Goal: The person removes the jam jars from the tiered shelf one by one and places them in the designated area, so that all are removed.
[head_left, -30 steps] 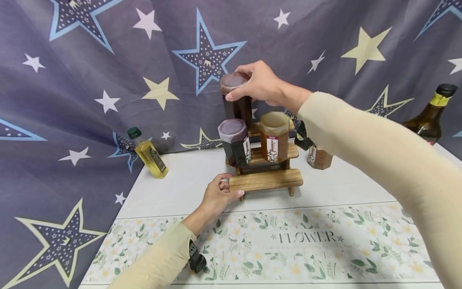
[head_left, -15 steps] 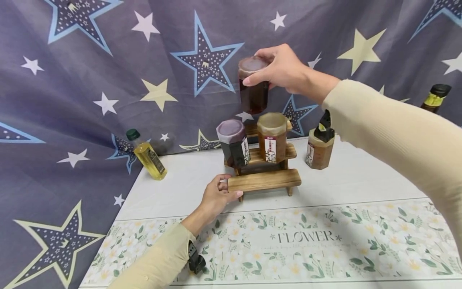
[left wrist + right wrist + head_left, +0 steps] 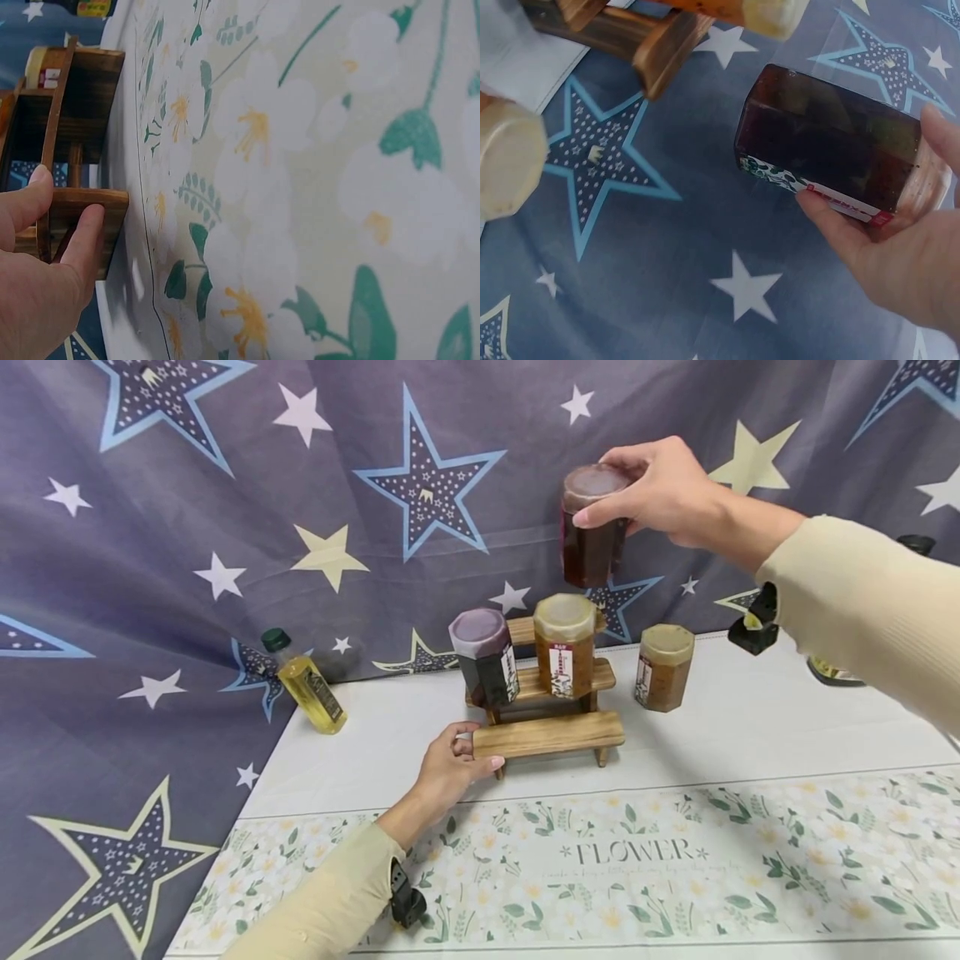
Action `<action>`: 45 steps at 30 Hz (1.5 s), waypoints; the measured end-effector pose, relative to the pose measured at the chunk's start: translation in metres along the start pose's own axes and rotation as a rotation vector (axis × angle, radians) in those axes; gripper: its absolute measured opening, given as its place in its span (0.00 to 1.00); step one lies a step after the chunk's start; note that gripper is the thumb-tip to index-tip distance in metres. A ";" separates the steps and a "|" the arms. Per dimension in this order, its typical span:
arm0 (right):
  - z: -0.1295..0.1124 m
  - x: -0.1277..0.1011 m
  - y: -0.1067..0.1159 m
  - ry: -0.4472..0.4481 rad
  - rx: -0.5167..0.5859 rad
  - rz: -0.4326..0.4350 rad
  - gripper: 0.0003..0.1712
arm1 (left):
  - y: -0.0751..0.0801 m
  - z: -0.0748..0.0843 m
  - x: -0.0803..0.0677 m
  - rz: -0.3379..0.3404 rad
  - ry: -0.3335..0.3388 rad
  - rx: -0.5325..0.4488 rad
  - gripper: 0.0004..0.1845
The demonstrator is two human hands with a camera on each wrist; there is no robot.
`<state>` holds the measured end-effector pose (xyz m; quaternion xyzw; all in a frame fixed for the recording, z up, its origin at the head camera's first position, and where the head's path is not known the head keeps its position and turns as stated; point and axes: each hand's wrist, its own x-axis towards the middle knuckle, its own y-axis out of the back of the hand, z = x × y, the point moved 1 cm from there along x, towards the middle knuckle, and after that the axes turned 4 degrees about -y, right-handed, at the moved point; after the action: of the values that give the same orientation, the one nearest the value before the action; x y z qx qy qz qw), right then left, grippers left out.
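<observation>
1. The right hand [image 3: 667,493] grips a dark jar [image 3: 591,531] by its lid end, fingers curled round the top. The jar hangs upright in the air, above and to the right of the wooden rack [image 3: 547,693], clear of everything.
2. The left hand [image 3: 450,768] pinches the left end of the rack's lowest step between thumb and fingers, as the left wrist view confirms.
3. On the rack's middle step stand a purple-lidded jar [image 3: 486,656] and an amber jar [image 3: 564,643], just beside each other. A third amber jar [image 3: 664,667] stands on the table [image 3: 735,727], right of the rack.
4. Handling judgement: the dark jar looks rigid and full, so likely heavy for its size and breakable if dropped. Its faceted sides appear smooth and may slip.
5. Recommended hold: round the lid and shoulder, as now, or across opposite flat faces of the body.
6. An oil bottle [image 3: 306,681] leans at the table's left edge, well apart.
</observation>
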<state>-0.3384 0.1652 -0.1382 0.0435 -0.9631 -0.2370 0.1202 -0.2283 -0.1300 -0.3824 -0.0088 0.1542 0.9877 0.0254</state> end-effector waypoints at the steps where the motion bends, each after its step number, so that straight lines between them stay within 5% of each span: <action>1: 0.002 -0.001 0.002 -0.004 0.002 0.002 0.36 | 0.000 0.000 0.000 0.000 -0.001 -0.002 0.34; 9: 0.021 -0.008 0.028 -0.039 0.007 0.019 0.35 | 0.000 -0.001 0.000 -0.002 0.001 -0.009 0.34; 27: 0.102 -0.042 0.102 -0.183 -0.094 0.102 0.54 | 0.001 -0.001 0.000 -0.019 -0.007 -0.014 0.34; 37: 0.156 -0.062 0.107 -0.220 -0.052 0.133 0.45 | 0.001 0.000 -0.001 -0.023 -0.010 -0.009 0.33; 45: 0.185 -0.071 0.095 -0.259 -0.159 0.145 0.53 | 0.002 0.000 -0.002 -0.022 -0.014 -0.002 0.33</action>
<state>-0.3185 0.3416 -0.2680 -0.0667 -0.9493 -0.3069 0.0150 -0.2260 -0.1317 -0.3815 -0.0037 0.1528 0.9875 0.0374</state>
